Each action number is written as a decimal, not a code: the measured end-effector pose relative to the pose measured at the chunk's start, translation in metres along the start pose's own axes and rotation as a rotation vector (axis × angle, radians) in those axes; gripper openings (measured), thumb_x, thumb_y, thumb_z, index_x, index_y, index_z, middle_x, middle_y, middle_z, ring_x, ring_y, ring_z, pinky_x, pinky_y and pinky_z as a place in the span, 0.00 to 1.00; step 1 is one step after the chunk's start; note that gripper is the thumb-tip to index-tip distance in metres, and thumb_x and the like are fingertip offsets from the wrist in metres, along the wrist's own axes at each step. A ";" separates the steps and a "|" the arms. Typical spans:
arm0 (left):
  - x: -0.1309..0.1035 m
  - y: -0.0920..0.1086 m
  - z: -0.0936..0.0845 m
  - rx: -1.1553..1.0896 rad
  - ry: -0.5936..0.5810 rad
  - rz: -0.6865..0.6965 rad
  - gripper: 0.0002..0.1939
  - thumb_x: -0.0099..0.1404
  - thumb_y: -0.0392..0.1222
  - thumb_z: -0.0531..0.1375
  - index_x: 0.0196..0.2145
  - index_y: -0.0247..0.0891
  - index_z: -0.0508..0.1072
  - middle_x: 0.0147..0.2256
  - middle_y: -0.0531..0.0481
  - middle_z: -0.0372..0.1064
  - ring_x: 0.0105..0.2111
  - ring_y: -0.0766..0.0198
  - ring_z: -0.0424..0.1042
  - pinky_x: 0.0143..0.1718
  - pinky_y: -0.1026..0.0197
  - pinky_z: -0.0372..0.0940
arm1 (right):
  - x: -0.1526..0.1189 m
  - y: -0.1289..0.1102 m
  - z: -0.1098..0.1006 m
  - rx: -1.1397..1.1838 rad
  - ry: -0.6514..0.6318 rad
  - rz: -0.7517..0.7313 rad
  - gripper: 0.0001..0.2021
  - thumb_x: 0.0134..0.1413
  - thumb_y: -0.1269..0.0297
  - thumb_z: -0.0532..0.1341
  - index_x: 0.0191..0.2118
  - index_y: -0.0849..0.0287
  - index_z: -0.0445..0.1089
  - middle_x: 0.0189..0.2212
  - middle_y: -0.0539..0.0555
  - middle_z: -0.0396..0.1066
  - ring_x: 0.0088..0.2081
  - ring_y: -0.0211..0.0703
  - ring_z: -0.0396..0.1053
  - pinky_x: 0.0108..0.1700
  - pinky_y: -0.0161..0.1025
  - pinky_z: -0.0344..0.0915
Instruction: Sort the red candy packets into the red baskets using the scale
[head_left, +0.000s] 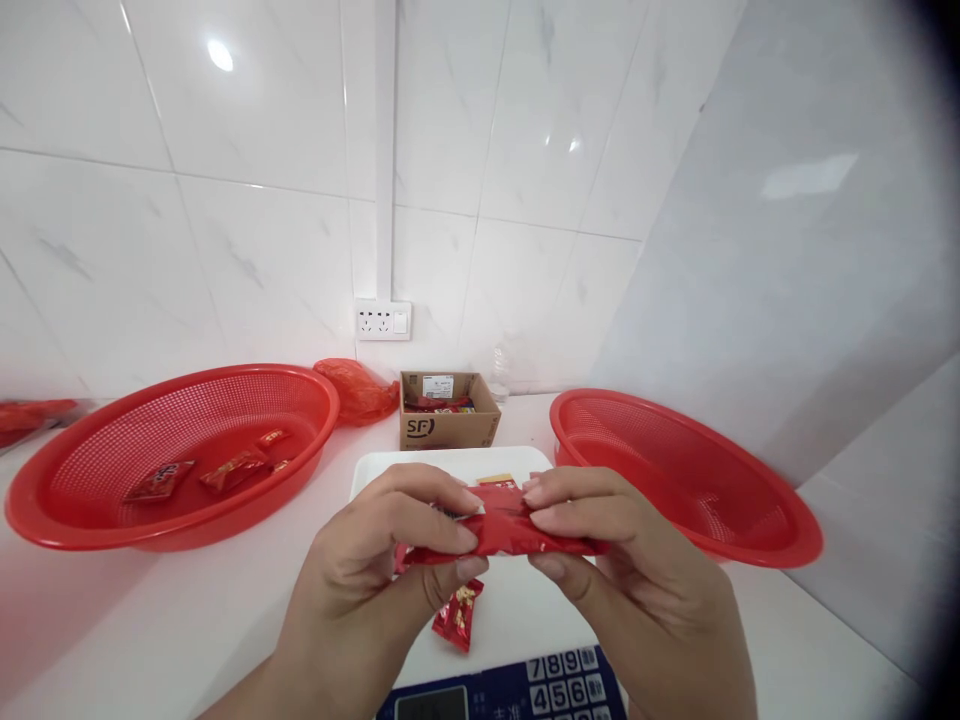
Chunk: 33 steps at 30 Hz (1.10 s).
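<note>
A red packet (pixel 502 522) is stretched between my two hands, above a white scale tray (pixel 517 610). My left hand (pixel 382 570) pinches its left end between thumb and fingers. The right end is gripped the same way by my right hand (pixel 637 570). Below the packet, a small red wrapped piece (pixel 459 612) with a gold pattern lies on the tray. Behind the held packet, part of another red and yellow packet (pixel 496 481) shows. The scale's blue keypad panel (pixel 502 692) is at the bottom, partly covered by my hands.
A red basket (pixel 172 530) on the left holds several red packets (pixel 234 468). Another red basket (pixel 802 520) stands on the right. An open cardboard box (pixel 450 432) with packets and a red plastic bag (pixel 358 392) sit by the tiled wall.
</note>
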<state>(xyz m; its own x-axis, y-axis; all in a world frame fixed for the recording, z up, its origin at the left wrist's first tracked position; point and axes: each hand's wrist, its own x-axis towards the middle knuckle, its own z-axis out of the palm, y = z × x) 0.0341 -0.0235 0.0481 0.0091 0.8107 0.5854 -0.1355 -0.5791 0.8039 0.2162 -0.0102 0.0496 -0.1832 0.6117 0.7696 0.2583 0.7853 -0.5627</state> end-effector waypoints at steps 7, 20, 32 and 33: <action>0.000 0.000 -0.001 -0.079 -0.033 -0.042 0.10 0.57 0.35 0.67 0.33 0.53 0.79 0.37 0.55 0.75 0.41 0.64 0.72 0.42 0.67 0.69 | -0.001 0.000 -0.001 0.031 0.065 -0.062 0.12 0.52 0.72 0.64 0.39 0.46 0.73 0.38 0.48 0.72 0.42 0.41 0.70 0.46 0.40 0.70; 0.007 -0.010 0.001 -0.258 0.130 -0.243 0.03 0.56 0.44 0.67 0.29 0.45 0.81 0.33 0.52 0.76 0.35 0.64 0.73 0.36 0.67 0.69 | 0.004 0.000 0.005 0.031 0.163 0.151 0.05 0.55 0.66 0.62 0.30 0.51 0.75 0.29 0.50 0.74 0.34 0.41 0.71 0.33 0.37 0.70; 0.008 -0.009 0.003 -0.380 0.122 -0.351 0.05 0.55 0.44 0.68 0.29 0.42 0.80 0.31 0.53 0.76 0.31 0.67 0.73 0.32 0.69 0.68 | 0.004 -0.001 0.003 0.055 0.112 0.198 0.07 0.56 0.64 0.61 0.28 0.54 0.74 0.28 0.51 0.72 0.31 0.41 0.70 0.31 0.37 0.68; 0.008 -0.009 0.004 -0.380 0.134 -0.362 0.06 0.54 0.45 0.68 0.29 0.42 0.80 0.31 0.53 0.76 0.30 0.67 0.72 0.31 0.69 0.68 | 0.005 -0.001 0.002 0.061 0.084 0.202 0.08 0.57 0.64 0.60 0.28 0.54 0.73 0.28 0.51 0.72 0.31 0.40 0.69 0.31 0.36 0.68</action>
<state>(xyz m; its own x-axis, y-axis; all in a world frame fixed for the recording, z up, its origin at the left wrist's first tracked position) 0.0393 -0.0124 0.0460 -0.0015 0.9708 0.2399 -0.4959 -0.2091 0.8428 0.2134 -0.0077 0.0529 -0.0532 0.7492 0.6602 0.2234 0.6534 -0.7233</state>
